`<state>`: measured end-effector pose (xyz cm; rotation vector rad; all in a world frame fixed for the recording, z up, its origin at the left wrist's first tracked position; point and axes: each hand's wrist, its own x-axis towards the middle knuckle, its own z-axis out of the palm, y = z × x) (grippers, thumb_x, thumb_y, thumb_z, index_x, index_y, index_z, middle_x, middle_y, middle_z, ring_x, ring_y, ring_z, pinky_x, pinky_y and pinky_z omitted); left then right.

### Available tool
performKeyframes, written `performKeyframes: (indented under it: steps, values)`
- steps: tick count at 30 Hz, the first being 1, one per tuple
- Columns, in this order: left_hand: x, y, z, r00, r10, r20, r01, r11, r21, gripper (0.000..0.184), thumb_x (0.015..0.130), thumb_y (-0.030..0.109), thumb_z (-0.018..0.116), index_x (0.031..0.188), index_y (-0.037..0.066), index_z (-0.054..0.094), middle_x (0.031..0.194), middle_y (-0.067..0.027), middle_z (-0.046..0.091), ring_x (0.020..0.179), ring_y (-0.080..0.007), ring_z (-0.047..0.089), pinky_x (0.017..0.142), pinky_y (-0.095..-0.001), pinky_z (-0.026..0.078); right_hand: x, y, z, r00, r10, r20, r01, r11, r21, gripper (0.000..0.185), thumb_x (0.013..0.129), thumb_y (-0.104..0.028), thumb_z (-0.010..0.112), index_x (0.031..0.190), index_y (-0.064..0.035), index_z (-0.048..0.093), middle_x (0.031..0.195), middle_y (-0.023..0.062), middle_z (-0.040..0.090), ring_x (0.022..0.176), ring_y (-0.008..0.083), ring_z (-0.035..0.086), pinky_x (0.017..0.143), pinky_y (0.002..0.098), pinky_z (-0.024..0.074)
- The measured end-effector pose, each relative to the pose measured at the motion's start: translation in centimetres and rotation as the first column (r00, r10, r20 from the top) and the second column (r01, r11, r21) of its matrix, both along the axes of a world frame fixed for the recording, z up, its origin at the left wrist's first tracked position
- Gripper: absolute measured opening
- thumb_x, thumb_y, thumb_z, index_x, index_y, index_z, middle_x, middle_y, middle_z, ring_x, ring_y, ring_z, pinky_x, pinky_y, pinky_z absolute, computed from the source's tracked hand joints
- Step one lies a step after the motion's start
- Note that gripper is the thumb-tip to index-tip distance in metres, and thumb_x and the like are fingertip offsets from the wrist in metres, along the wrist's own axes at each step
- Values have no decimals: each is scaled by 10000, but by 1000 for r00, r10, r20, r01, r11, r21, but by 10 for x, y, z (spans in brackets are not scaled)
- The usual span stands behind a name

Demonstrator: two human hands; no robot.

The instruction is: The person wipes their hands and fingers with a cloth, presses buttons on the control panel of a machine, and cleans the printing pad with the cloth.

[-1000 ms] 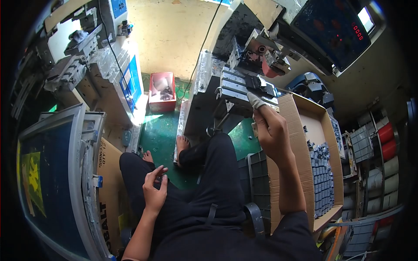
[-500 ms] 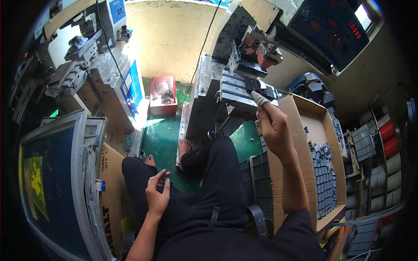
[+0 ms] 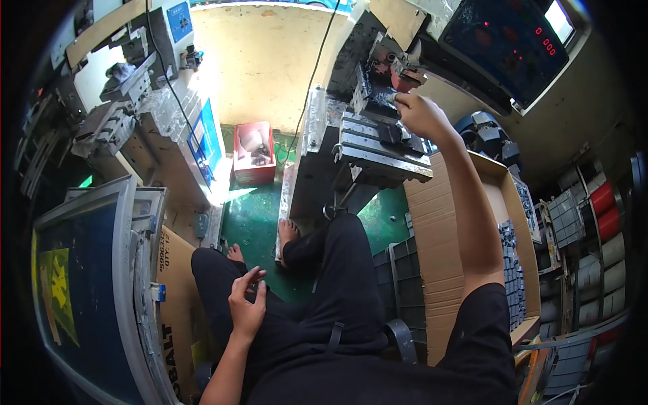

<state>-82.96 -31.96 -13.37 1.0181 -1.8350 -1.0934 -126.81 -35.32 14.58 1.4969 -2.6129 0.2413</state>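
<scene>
My right hand (image 3: 424, 116) is raised over the slotted metal machine table (image 3: 364, 143), its fingers closed in a pinch beside the machine's working head (image 3: 403, 74). A small pale patch shows at the fingertips; whether it is a finger covering or a held thing I cannot make out. Below the hand, a dark fixture block (image 3: 393, 135) sits on the machine table. My left hand (image 3: 247, 305) hovers over or rests on my left thigh, fingers loosely bent and apart, with nothing in it.
A cardboard box (image 3: 442, 236) with rows of small grey parts (image 3: 513, 277) stands at my right. A control box with red digits (image 3: 506, 47) hangs above. On the green floor sits a red bin (image 3: 255, 172). A framed dark panel (image 3: 84, 270) leans at left.
My right hand has moved up and away from me, from the fixture block's near side toward the working head. The red digits changed. My left hand stays nearly still.
</scene>
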Motion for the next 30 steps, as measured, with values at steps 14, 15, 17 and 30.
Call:
performKeyframes:
  steps: [14, 15, 17, 30]
  values:
    - [1, -10, -5, 999, 48, 5, -48, 993, 109, 355, 921, 23, 673, 1274, 57, 664, 1125, -58, 747, 1008, -172, 685, 785, -287, 503, -18, -23, 6, 981, 67, 184, -97, 982, 162, 328, 958, -247, 579, 1195, -64, 713, 1090, 225, 716, 963, 382, 693, 887, 410, 516]
    - [0, -11, -7, 999, 45, 2, -45, 992, 114, 356, 920, 22, 672, 1275, 57, 663, 1127, -58, 747, 1010, -171, 684, 786, -287, 503, -16, -26, 5, 979, 43, 199, -79, 982, 174, 328, 959, -242, 578, 1197, -60, 709, 1086, 227, 715, 952, 380, 694, 878, 410, 517]
    - [0, -11, -8, 999, 40, 3, -40, 988, 148, 364, 916, 13, 670, 1278, 55, 661, 1134, -63, 746, 1016, -170, 683, 789, -286, 504, -18, -34, -1, 983, 22, 184, -59, 979, 194, 339, 938, -218, 575, 1212, -71, 711, 1135, 220, 710, 1012, 380, 693, 911, 414, 520]
    - [5, -1, -4, 998, 1, -56, 8, 989, 150, 370, 912, 19, 675, 1279, 62, 663, 1127, -55, 752, 1013, -171, 680, 775, -287, 508, 70, -13, -38, 971, -232, -58, 218, 957, -191, 288, 977, -174, 492, 1156, -56, 684, 1090, 239, 717, 1026, 451, 682, 902, 525, 537]
